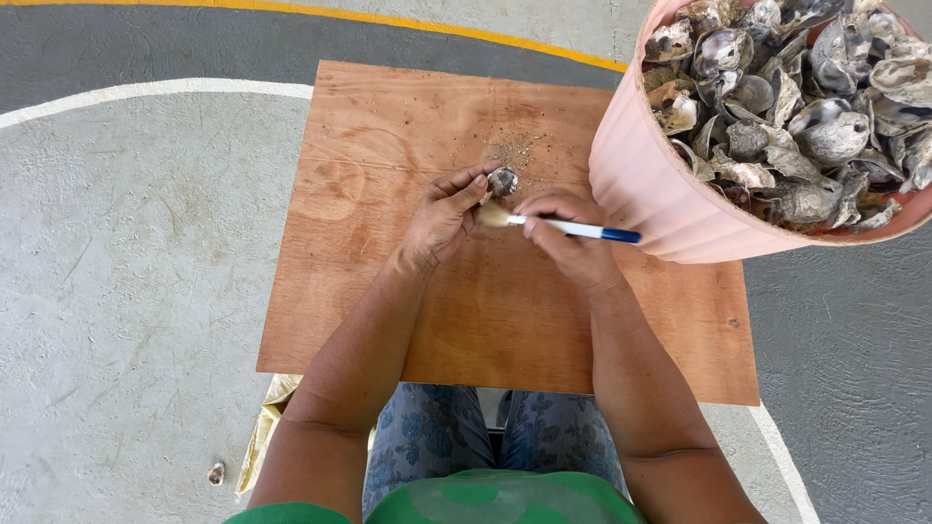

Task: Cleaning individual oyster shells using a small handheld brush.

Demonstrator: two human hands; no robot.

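Counting first: two bare hands, one small grey shell (502,180), one brush (568,228) with white-and-blue handle and pale bristles, one pink ribbed bucket (641,175), one square plywood board (388,291). Left hand (442,218) curled, fingertips pinched closed round the shell, held just above the board's middle. Right hand (568,243) closed round the brush handle, bristles lying against the left fingers just beneath the shell. Bucket heaped with grey-white shells, too many and too overlapped to count; rim cut off at the frame's top and right edges. Fine pale grit (519,147) scattered on the board beyond the hands. One stray shell fragment (216,474) on the floor at lower left. Floor (126,272) grey concrete, marked with one white curved line and one yellow line.
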